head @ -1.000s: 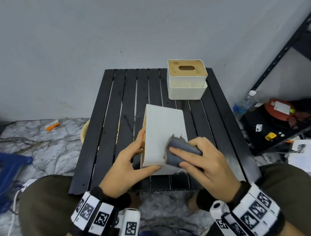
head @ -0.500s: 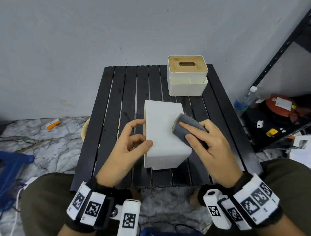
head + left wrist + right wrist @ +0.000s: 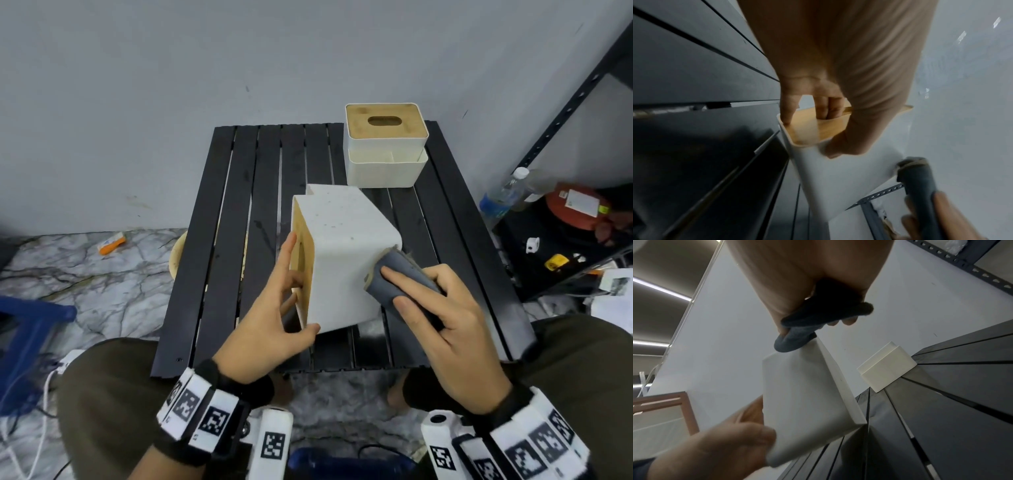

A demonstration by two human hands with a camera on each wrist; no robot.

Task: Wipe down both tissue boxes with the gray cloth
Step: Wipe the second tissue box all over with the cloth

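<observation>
The near tissue box, white with a bamboo lid, is tipped up off the black slatted table, lid facing left. My left hand grips it: fingers hooked into the lid slot, thumb under the near corner. My right hand holds the folded gray cloth and presses it on the box's right edge, which the right wrist view shows too, cloth against box. The second tissue box stands upright at the table's back right, apart from both hands.
A dark metal shelf stands right of the table with a water bottle and small items. A grey wall is just behind the table. An orange item and a blue object lie on the marble floor at left.
The left hand has moved its fingers into the lid slot and tilted the near box up. The cloth has slid from the box's broad white face to its right edge.
</observation>
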